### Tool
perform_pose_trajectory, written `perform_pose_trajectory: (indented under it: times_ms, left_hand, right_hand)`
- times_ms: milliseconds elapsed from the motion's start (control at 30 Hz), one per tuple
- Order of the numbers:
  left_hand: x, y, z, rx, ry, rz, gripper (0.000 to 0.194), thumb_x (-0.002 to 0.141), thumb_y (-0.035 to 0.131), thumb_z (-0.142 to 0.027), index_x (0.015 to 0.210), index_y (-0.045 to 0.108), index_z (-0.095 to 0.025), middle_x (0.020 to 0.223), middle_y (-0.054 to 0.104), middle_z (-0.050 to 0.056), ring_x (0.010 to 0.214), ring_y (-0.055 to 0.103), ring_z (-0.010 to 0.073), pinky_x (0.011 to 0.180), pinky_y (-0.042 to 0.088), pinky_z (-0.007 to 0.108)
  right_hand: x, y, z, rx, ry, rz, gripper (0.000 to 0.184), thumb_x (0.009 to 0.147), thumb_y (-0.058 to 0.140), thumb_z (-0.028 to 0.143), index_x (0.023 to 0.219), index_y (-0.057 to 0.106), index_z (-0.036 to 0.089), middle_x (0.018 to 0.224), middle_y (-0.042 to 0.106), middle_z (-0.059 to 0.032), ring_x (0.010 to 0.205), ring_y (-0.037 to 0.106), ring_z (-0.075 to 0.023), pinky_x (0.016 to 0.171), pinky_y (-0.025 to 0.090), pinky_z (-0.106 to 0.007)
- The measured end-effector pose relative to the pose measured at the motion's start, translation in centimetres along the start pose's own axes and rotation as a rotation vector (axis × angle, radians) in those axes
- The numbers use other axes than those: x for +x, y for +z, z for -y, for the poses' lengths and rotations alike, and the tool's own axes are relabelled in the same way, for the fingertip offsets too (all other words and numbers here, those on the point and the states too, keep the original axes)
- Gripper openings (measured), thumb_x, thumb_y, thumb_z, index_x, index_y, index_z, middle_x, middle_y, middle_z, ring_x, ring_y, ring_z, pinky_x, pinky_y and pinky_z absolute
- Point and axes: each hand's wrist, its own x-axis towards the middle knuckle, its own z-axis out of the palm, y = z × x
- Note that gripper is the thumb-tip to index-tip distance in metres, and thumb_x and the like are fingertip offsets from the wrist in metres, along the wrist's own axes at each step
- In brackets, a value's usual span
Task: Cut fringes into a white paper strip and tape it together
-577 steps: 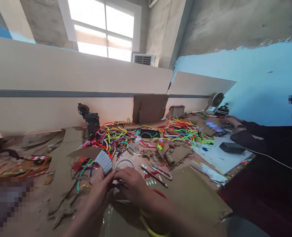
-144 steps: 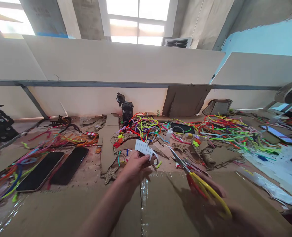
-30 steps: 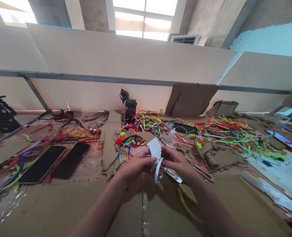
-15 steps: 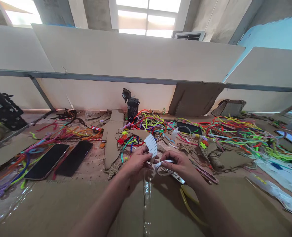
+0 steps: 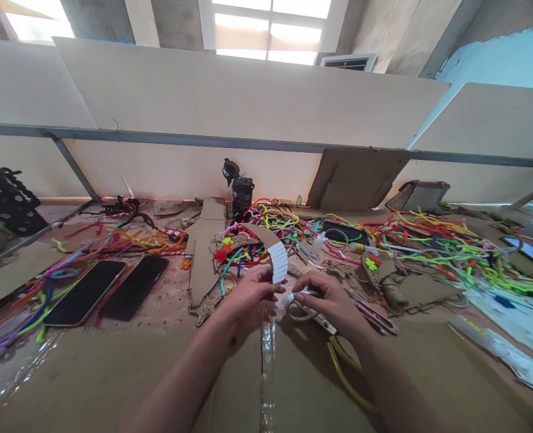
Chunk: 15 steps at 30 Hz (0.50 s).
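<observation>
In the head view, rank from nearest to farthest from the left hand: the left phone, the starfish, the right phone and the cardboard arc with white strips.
1. Cardboard arc: held in the left hand.
2. Starfish: just left of the hand.
3. Right phone: farther left.
4. Left phone: farthest left, beyond the right phone.

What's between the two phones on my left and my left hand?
The head view shows a cardboard strip, a twine star and a teal strand.
</observation>
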Motion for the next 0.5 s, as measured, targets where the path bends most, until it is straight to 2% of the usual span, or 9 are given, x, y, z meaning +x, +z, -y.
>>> perform_pose_trajectory:
  times_ms: [233, 500]
  left_hand:
    - [-0.4, 0.7, -0.7, -0.048, -0.001, 0.06, 0.038, 0.058, 0.072, -0.006, 0.095, 0.074, -0.017, 0.107, 0.074, 0.009, 0.1, 0.065, 0.0243, 0.085, 0.049, 0.031]
    - [-0.5, 1.6, -0.9, -0.107, -0.009, 0.119, 0.051, 0.056, 0.072, -0.004, 0.104, 0.077, -0.018, 0.116, 0.075, 0.011, 0.103, 0.068, 0.0257, 0.088, 0.049, 0.033]
  right_hand:
    - [-0.1, 0.8, -0.7, 0.316, 0.128, -0.009, 0.032, 0.077, 0.088, 0.05, 0.085, 0.074, 0.022, 0.081, 0.071, -0.0017, 0.07, 0.061, -0.0186, 0.063, 0.048, -0.028]
    - [0.0, 1.5, -0.9, 0.44, 0.151, -0.063, 0.036, 0.072, 0.093, 0.051, 0.083, 0.076, 0.022, 0.083, 0.075, -0.0036, 0.073, 0.065, -0.0204, 0.066, 0.052, -0.03]
